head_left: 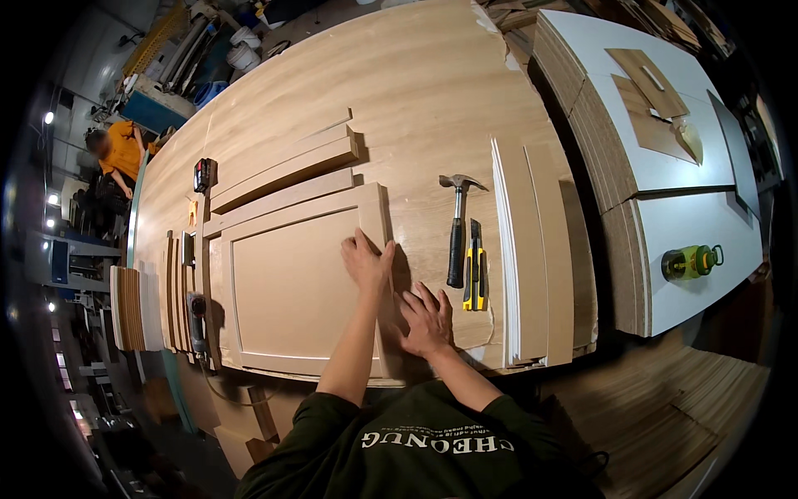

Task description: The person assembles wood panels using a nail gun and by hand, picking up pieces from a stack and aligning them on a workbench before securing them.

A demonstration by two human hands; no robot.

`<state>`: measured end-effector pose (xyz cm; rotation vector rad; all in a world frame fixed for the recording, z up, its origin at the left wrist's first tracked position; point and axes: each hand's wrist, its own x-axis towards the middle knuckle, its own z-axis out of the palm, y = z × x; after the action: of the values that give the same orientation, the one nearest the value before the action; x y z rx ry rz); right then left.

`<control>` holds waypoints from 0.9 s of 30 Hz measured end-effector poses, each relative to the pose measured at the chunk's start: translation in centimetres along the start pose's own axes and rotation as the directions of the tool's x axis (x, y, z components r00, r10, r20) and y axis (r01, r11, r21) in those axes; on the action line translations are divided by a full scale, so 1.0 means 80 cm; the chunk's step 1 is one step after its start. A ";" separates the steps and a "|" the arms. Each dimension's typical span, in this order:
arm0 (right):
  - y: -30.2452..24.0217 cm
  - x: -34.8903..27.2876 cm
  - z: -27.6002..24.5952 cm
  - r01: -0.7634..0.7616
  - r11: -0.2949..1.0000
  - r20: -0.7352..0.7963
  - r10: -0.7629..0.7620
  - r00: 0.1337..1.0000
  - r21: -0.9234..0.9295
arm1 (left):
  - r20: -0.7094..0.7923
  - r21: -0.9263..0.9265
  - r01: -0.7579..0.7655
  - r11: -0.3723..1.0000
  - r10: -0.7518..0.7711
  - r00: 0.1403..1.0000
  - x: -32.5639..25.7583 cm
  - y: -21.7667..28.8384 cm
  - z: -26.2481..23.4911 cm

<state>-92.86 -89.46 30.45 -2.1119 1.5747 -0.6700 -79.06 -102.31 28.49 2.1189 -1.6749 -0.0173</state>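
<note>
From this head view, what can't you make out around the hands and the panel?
- Head view: strip of the framed wooden panel under the left hand and right hand, hidden.
- Panel's near edge, partly behind the forearms.
- Power tool left of the panel: too small and shadowed to identify.
- Hammer head: underside hidden.

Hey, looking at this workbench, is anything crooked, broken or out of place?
Nothing looks damaged or spilled. The framed panel lies flat under the left hand and right hand. The hammer and yellow utility knife lie neatly side by side. Only the loose strips above sit slightly angled.
</note>
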 end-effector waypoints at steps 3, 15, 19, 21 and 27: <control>0.004 0.001 0.002 -0.008 1.000 -0.007 0.008 1.000 0.029 | 0.003 -0.001 -0.007 1.000 0.007 1.000 0.025 0.008 0.011; 0.008 0.003 0.001 -0.045 0.999 0.120 0.042 0.992 0.022 | -0.015 0.043 -0.010 0.999 0.011 1.000 0.052 0.016 0.024; 0.009 0.006 0.000 -0.053 0.998 0.122 0.049 0.991 0.030 | -0.002 0.065 -0.009 0.998 0.009 1.000 0.057 0.018 0.025; 0.009 0.006 0.001 -0.061 0.998 0.123 0.058 0.991 0.023 | -0.012 0.060 -0.027 0.998 0.028 1.000 0.059 0.022 0.024; 0.007 0.007 0.002 -0.057 0.998 0.139 0.056 0.989 -0.003 | -0.021 0.073 0.031 0.997 -0.029 0.999 0.080 0.020 0.034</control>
<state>-93.07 -90.14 30.04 -2.0575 1.5514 -0.4936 -79.59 -109.44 28.22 2.1905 -1.6557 0.0562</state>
